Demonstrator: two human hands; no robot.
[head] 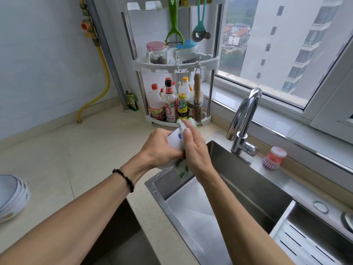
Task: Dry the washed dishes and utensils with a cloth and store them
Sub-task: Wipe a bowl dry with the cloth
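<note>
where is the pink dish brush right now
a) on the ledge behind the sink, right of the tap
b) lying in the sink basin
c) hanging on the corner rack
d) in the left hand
a: the pink dish brush stands on the steel ledge behind the sink, just right of the tap, away from both hands.

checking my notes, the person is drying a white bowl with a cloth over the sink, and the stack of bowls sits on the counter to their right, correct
One detail is wrong: the stack of bowls sits on the counter to the person's left, not right, as the head view shows. The rest holds: the left hand holds the white bowl while the right hand works the cloth on it over the sink.
</note>
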